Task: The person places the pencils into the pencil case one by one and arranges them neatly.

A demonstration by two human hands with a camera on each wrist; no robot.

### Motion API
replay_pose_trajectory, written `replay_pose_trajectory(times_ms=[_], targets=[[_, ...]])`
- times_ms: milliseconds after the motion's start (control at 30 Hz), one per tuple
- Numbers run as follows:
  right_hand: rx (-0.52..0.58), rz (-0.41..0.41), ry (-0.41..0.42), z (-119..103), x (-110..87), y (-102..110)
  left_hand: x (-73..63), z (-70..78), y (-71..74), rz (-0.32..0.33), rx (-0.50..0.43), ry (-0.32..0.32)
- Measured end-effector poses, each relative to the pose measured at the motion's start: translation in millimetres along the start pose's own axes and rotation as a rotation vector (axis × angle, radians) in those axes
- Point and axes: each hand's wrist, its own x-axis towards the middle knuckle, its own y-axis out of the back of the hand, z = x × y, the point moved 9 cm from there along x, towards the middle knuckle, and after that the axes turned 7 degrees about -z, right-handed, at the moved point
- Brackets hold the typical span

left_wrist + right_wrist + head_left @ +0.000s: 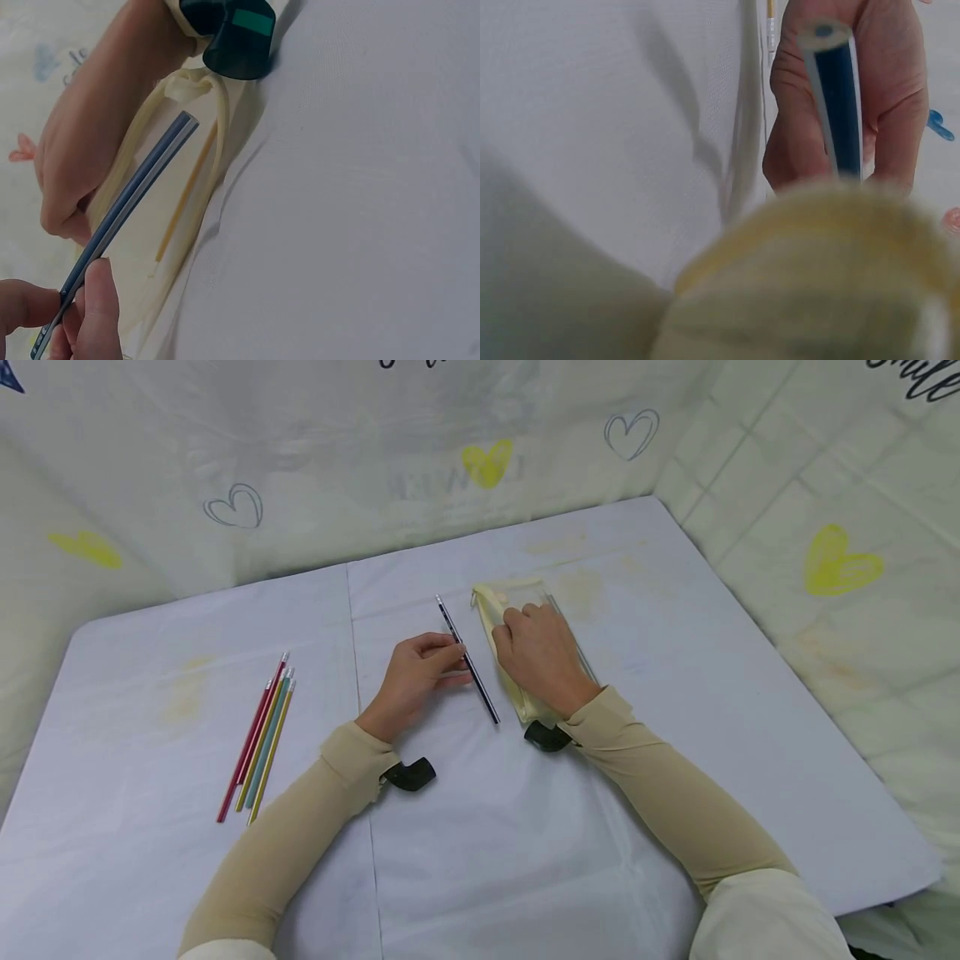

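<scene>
My left hand (pixel 420 681) pinches a dark blue and silver striped pencil (pixel 485 695) between thumb and fingers. The pencil slants over the table, just left of a pale yellow pencil pouch (pixel 489 610). On top of the pouch, my right hand (pixel 546 653) grips its edge with curled fingers; its fingertips are largely hidden in the head view. The left wrist view shows the pouch's rim (pixel 221 150) spread apart, with a yellow pencil (pixel 184 199) inside. Close up and blurred, the pouch fills the lower part of the right wrist view, beyond it the blue pencil's end (pixel 840 97).
Several pencils in red (pixel 243 760), teal (pixel 267 747) and yellow (pixel 272 752) lie side by side on the left of the white-covered table (pixel 675 760). A grey strip (pixel 573 639) runs along the pouch's right side. Printed curtains stand behind and to the right.
</scene>
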Motion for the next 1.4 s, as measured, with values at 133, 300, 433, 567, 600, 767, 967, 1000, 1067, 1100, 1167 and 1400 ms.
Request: replay_pose_trajectory(times_ms=[133,300,433,567,600,767,967,1000,1067,1100,1167,1400], targets=[[-0.004,0.002,0.005,0,0.1,1,3.3,-1.0,-6.6,0.003,-0.017,-0.003],[-0.005,0.01,0.02,-2,-0.7,2,9.1,-2.7,-10.6,0.007,-0.024,-0.009],[-0.018,0.005,0.02,-2,-0.6,1,13.7,-3.0,-13.3,0.013,-0.032,-0.015],[-0.033,-0.002,0.016,-1,-0.4,-1,18.0,-3.7,-16.6,0.013,-0.056,-0.02],[-0.035,-0.004,0.016,-1,-0.4,-1,19.0,-4.0,-17.7,0.012,-0.06,-0.021],[-0.037,-0.006,0.017,-2,-0.7,-1,22.7,-5.9,-26.2,-0.011,-0.075,-0.027],[-0.033,-0.011,0.023,-3,-1.4,0,25.7,-8.8,-35.8,-0.044,-0.066,-0.005],[-0.031,-0.01,0.022,-3,-1.6,0,25.8,-8.6,-36.4,-0.045,-0.061,-0.002],[-0.03,-0.004,0.023,-3,-1.7,1,26.4,-8.0,-37.4,-0.046,-0.048,0.004],[-0.032,-0.001,0.024,-3,-1.8,1,26.7,-7.7,-37.5,-0.045,-0.038,0.008],[-0.044,0.005,0.032,-4,-1.9,2,27.7,-7.5,-37.8,-0.04,-0.018,0.018],[-0.05,0.002,0.023,-2,-1.3,1,31.8,-7.7,-38.8,0.003,0.084,0.06]])
